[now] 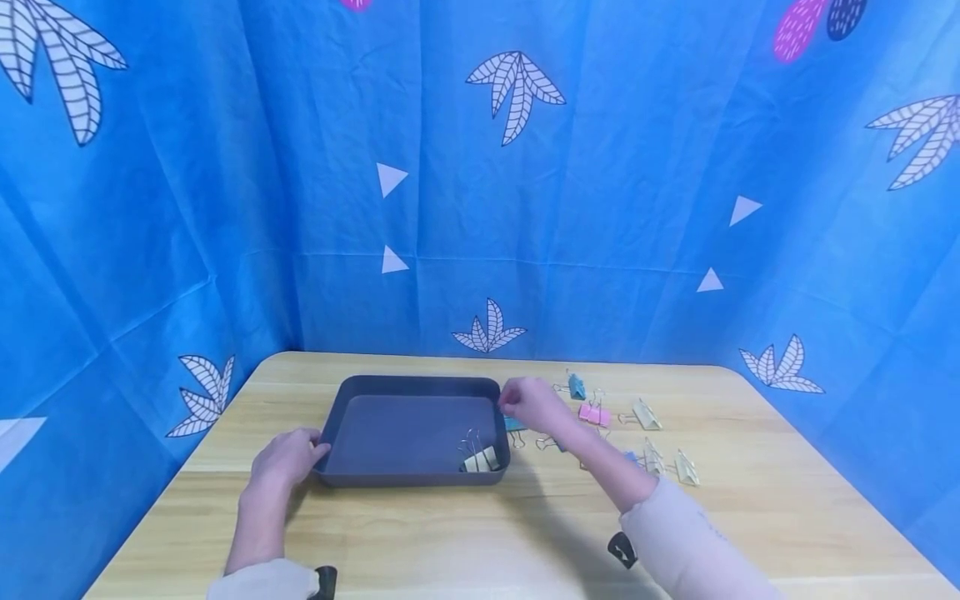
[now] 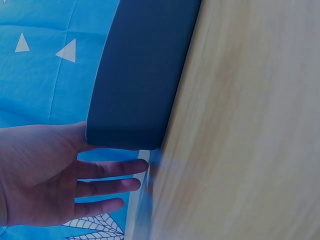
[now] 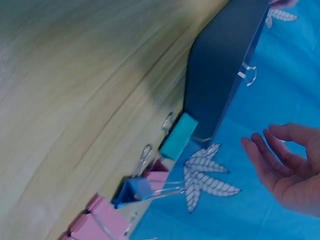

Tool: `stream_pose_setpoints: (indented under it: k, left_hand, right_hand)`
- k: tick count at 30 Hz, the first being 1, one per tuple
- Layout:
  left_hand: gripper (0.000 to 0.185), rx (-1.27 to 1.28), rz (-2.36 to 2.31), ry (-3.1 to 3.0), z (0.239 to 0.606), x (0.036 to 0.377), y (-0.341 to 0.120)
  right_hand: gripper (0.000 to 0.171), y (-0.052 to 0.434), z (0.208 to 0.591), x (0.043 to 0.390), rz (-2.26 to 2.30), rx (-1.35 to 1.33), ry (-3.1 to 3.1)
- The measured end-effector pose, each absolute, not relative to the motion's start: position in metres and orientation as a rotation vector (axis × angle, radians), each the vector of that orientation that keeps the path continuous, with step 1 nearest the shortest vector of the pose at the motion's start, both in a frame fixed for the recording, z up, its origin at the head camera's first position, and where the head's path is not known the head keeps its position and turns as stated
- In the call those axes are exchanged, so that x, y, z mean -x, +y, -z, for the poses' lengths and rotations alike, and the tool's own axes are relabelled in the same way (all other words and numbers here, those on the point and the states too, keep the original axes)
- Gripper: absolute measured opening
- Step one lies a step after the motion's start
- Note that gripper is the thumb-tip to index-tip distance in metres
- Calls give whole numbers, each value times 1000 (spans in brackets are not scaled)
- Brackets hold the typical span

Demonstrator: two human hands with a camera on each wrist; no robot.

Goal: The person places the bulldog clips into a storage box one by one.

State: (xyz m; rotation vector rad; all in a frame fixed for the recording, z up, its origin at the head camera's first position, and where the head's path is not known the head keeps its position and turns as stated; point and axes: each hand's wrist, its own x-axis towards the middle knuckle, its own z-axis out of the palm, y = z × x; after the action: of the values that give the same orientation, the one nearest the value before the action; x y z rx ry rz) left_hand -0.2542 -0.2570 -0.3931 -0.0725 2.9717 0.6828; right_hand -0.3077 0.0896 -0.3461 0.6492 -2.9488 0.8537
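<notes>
Left hand (image 1: 283, 457), fingers straight, touches the near-left corner of the shallow dark grey rectangular plastic tray (image 1: 352, 477) on the pale wooden table (image 1: 480, 533). A cream binder clip (image 1: 480, 459) lies in its near-right corner. Right hand (image 1: 528, 404), fingers relaxed and apart, holds nothing at the tray's far-right rim, above the teal binder clip (image 1: 514, 424).

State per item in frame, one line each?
Dark grey plastic tray: flat on table, holds one clip.
Cream binder clip: lying in tray's near right corner.
Teal binder clip: on table against tray's wall.
Left hand: open, touching tray's corner.
Right hand: open, holds nothing.
</notes>
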Motion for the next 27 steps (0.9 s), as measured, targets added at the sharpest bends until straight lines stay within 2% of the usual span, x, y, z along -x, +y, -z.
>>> stream_pose_setpoints:
  k: [3,10,12,20,24,27]
  left_hand:
    - [40,73,-684,2976,393,254,-258]
    - [39,76,-679,2976,391,252,-257]
    - [38,72,-679,2980,391,252,-257]
    - [37,70,-684,2986,390,252,-255]
    - [37,71,-682,2989,390,251,-255]
    - [37,74,-679,2988,391,251,-256]
  right_hand:
    - [8,93,350,314,-806,-633,-2947]
    - [29,103,369,324,-631,-599,-3083]
    - [30,105,373,325,-584,-605,-3113]
    - [22,112,380,325,-544,-618,-3086]
    - [11,114,380,320,-547,-673,-3100]
    - [16,115,380,317,-522,-700,-3111]
